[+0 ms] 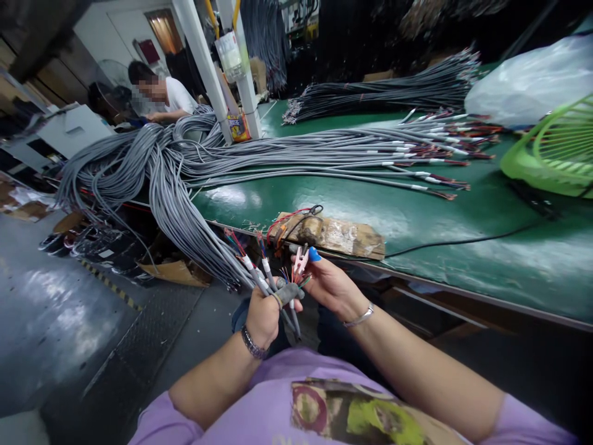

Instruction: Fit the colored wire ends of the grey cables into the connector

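Observation:
My left hand (271,306) is closed around several grey cables (257,274) and wears grey coverings on some fingers. White bands ring the cables near their ends, where thin coloured wires (237,242) fan out. Close beside it, my right hand (331,281) pinches a small pale pink, clip-like piece (301,261) at the coloured wires of one cable; its exact kind is unclear. Blue tape (314,254) wraps a fingertip of that hand. Just beyond both hands, a taped wooden board (349,237) with red and black leads lies at the table edge.
Long grey cables (287,150) stretch across the green table (417,228) and drape over its left edge. Behind them lies a black cable bundle (380,96). A green basket (551,151) and a plastic bag (537,77) sit at right. Another person (178,99) works at far left.

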`<action>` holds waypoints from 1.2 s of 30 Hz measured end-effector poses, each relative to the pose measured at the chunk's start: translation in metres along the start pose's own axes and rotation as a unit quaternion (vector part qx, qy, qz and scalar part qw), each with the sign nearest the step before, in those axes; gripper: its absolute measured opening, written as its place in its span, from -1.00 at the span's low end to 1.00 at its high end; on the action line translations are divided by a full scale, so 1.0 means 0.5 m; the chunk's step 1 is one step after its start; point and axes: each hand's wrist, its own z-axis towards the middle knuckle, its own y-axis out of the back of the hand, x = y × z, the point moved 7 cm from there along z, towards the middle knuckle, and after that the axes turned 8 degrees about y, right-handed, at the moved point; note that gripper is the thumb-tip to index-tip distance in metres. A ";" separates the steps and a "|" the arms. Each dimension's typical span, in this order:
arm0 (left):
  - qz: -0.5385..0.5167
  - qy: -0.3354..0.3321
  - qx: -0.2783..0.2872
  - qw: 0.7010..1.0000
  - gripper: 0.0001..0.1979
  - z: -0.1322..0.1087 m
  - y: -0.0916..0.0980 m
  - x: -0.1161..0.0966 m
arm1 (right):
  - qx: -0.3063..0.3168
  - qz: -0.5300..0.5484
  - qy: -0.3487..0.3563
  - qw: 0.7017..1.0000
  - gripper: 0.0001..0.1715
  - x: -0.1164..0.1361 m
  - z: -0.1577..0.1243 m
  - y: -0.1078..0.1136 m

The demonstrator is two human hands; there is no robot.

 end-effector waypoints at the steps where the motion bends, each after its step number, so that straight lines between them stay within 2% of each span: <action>1: 0.001 0.003 -0.002 1.000 -0.73 0.000 0.000 0.000 | -0.004 0.004 0.001 1.000 -0.69 -0.001 0.000 0.001; 9: 0.006 0.005 -0.001 1.000 -0.75 -0.005 0.002 0.001 | -0.019 0.019 -0.020 0.999 -0.72 -0.005 -0.013 -0.004; 14: -0.004 0.001 0.002 1.000 -0.75 -0.005 0.006 0.005 | -0.029 0.013 -0.003 1.000 -0.71 0.006 -0.012 -0.005; 21: -0.020 -0.013 0.015 1.000 -0.77 -0.017 0.021 0.007 | 0.003 -0.039 -0.018 0.999 -0.60 0.005 -0.022 -0.012; 27: -0.002 -0.050 0.014 0.999 -0.76 -0.022 0.033 0.015 | -0.009 -0.078 -0.027 0.997 -0.59 0.012 -0.023 -0.004; 31: 0.000 -0.091 -0.017 0.996 -0.75 -0.023 0.036 0.015 | -0.033 -0.107 -0.036 0.993 -0.58 0.021 -0.021 -0.001; 36: -0.012 -0.118 -0.057 0.991 -0.78 -0.018 0.034 0.010 | -0.038 -0.102 -0.042 0.993 -0.69 0.023 -0.022 0.008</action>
